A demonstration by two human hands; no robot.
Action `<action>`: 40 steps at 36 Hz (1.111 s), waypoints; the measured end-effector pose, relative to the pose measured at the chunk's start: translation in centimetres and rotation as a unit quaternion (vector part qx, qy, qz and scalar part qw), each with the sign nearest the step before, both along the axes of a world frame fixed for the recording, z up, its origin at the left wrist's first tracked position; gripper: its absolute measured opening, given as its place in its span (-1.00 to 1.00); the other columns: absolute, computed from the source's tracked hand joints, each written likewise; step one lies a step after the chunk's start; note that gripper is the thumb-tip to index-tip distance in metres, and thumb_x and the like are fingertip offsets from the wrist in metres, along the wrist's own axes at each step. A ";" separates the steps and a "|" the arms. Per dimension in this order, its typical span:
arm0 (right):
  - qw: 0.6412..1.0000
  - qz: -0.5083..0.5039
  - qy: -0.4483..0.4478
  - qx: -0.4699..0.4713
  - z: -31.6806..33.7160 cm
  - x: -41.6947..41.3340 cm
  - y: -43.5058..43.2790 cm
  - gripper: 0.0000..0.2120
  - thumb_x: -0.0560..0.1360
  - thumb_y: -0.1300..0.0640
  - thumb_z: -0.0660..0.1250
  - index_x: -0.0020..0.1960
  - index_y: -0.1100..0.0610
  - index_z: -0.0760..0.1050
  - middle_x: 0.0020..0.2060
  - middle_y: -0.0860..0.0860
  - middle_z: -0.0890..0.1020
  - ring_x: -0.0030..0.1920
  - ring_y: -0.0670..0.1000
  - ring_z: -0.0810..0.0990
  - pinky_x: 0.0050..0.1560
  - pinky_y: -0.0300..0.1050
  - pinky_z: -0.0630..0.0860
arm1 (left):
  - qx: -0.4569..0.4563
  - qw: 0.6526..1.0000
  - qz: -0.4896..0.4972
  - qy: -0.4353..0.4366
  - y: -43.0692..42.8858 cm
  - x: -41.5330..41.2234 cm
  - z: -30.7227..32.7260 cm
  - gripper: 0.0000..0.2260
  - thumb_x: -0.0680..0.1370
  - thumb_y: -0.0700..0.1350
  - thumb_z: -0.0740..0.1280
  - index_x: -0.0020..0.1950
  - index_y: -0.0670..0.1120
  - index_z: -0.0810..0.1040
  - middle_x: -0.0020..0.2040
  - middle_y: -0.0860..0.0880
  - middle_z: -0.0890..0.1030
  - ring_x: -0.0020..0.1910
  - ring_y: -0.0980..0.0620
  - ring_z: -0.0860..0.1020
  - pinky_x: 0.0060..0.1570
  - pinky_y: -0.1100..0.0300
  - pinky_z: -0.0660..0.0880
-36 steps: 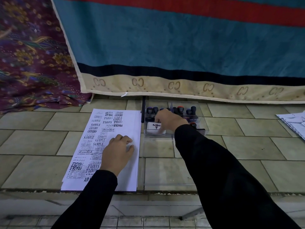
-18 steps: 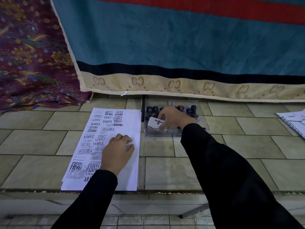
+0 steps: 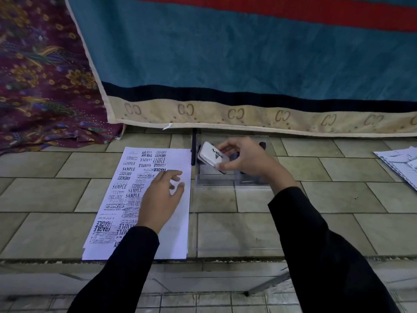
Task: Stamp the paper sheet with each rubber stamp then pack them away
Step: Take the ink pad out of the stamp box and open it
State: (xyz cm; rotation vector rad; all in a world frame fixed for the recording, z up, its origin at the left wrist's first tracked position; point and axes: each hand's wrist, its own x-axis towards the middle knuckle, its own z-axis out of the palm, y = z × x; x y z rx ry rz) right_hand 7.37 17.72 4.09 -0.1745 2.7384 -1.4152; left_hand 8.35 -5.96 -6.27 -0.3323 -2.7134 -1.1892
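A white paper sheet (image 3: pixel 158 159) covered with black stamp prints lies on the tiled surface. My left hand (image 3: pixel 161 195) hovers over its right half, fingers loosely spread. To the right stands a clear plastic box (image 3: pixel 214 184); the rubber stamps inside are mostly hidden behind my hand. My right hand (image 3: pixel 246 161) grips a white ink pad case (image 3: pixel 212 155) marked Artline, tilted and lifted above the box.
A clear flat lid (image 3: pixel 237 233) lies in front of the box near the front edge. More printed sheets (image 3: pixel 399 161) lie at the far right. A teal, red and beige hanging cloth (image 3: pixel 248 64) and a patterned maroon fabric (image 3: pixel 45 86) close off the back.
My right hand has taken the ink pad case out of the box and raised it, tilted. My left hand has lifted its fingers off the paper and spread them.
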 end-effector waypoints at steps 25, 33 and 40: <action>0.973 0.079 -0.014 0.215 -8.0 3.4 -1.7 -0.58 0.36 0.10 0.49 0.18 0.07 0.48 0.07 0.01 0.60 0.04 -0.02 0.53 0.04 -0.10 0.52 | -0.147 0.974 -0.175 -0.008 0.4 -0.9 -2.9 -0.37 0.32 0.33 0.41 0.35 0.20 0.41 0.52 0.17 0.17 0.52 0.20 -0.08 0.44 0.07 0.03; 0.970 0.078 0.028 0.229 -8.5 3.8 -1.5 -0.56 0.35 0.11 0.50 0.20 0.11 0.52 0.12 0.03 0.49 0.08 -0.01 0.50 0.08 -0.25 0.43 | -0.148 0.977 -0.154 0.010 0.6 -0.7 -3.2 -0.42 0.32 0.31 0.35 0.30 0.18 0.44 0.51 0.15 0.22 0.52 0.18 -0.06 0.40 0.13 0.03; 0.950 0.093 0.096 0.284 -8.7 4.6 -1.3 -0.63 0.43 0.06 0.37 0.20 0.15 0.52 0.10 0.03 0.54 0.08 0.02 0.54 0.09 -0.12 0.49 | -0.128 0.980 -0.155 -0.010 0.8 -0.8 -3.3 -0.46 0.33 0.25 0.41 0.28 0.19 0.44 0.50 0.17 0.23 0.51 0.22 -0.07 0.41 0.12 0.02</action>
